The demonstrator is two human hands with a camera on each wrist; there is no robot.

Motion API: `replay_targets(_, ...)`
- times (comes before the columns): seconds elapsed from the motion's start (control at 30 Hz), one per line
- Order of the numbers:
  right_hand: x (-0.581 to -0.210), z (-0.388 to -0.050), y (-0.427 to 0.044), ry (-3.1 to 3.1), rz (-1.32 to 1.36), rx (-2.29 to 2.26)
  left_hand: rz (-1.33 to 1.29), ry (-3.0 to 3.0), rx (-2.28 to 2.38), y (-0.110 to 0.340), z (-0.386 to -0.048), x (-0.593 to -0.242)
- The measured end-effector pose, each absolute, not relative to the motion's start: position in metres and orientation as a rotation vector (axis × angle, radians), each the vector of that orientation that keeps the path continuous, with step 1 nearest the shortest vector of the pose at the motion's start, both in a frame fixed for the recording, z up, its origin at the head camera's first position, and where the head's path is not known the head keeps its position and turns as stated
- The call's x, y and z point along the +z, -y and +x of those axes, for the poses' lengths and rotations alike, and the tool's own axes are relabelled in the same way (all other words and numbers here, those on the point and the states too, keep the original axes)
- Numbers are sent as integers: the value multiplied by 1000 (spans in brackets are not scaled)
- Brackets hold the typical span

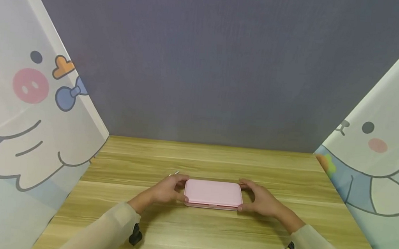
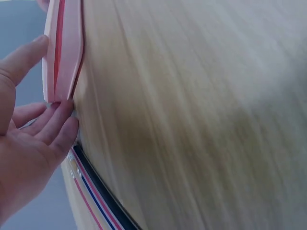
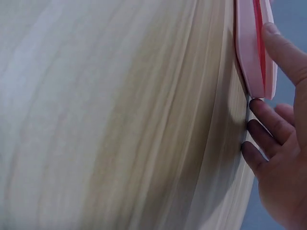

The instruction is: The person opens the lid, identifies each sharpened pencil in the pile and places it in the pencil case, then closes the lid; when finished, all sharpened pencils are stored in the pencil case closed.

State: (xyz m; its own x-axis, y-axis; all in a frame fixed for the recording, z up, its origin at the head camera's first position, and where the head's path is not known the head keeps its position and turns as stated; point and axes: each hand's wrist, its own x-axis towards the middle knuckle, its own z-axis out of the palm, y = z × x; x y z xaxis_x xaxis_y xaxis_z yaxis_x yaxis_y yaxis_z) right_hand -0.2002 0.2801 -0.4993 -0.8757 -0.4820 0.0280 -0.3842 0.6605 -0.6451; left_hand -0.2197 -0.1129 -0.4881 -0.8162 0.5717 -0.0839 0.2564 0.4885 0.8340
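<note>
A pink pencil case (image 1: 213, 193) lies flat on the wooden table, its lid down and its long side toward me. A red strip runs along its side in both wrist views. My left hand (image 1: 169, 188) grips its left end, thumb at the front corner and other fingers around the end and back. At the opposite end, my right hand (image 1: 261, 198) holds it in much the same way. Beyond the left hand lie several slim pens (image 2: 98, 199), one black and others with pink and blue lines, mostly hidden by that hand in the head view.
The wooden tabletop (image 1: 190, 237) runs back to a grey panel (image 1: 217, 71). Cartoon-printed panels stand at the left (image 1: 44, 128) and right (image 1: 376, 162). Each sleeve has a small black device (image 1: 136, 235) near the wrist.
</note>
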Motion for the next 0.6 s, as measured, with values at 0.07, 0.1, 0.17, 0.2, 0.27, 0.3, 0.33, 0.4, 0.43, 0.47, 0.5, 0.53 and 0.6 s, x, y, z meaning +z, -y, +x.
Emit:
replay_targets(0.07, -498, -200, -278, -2743, -723, -962, 713, -2420, 1228, 111, -219, -489)
replay_targets(0.1, -498, -199, -278, -2746, -723, -951, 720, -2441, 1211, 110, -219, -489)
replay_targets(0.17, -496, -198, -277, -2747, -724, -932, 720, -2490, 1161, 109, -218, -489)
replay_targets(0.2, -495, -198, -277, -2746, -718, -929, 716, -2508, 1142, 109, -218, -488)
replay_targets(0.27, -494, -197, -276, -2737, -704, -927, 705, -2533, 1110, 109, -217, -487)
replay_targets(0.3, -493, -197, -276, -2732, -697, -926, 698, -2544, 1096, 109, -216, -486)
replay_targets(0.33, -493, -197, -276, -2731, -692, -920, 690, -2551, 1086, 108, -216, -486)
replay_targets(0.4, -493, -198, -276, -2733, -678, -910, 692, -2562, 1075, 108, -215, -486)
replay_targets(0.43, -493, -198, -276, -2736, -674, -906, 686, -2568, 1067, 108, -215, -487)
replay_targets(0.47, -493, -198, -276, -2739, -669, -904, 678, -2576, 1057, 108, -214, -487)
replay_targets(0.5, -493, -199, -276, -2743, -665, -903, 671, -2584, 1051, 108, -214, -488)
replay_targets(0.53, -493, -199, -276, -2749, -666, -897, 666, -2587, 1049, 108, -214, -488)
replay_targets(0.6, -494, -199, -276, -2753, -665, -893, 655, -2587, 1044, 108, -213, -489)
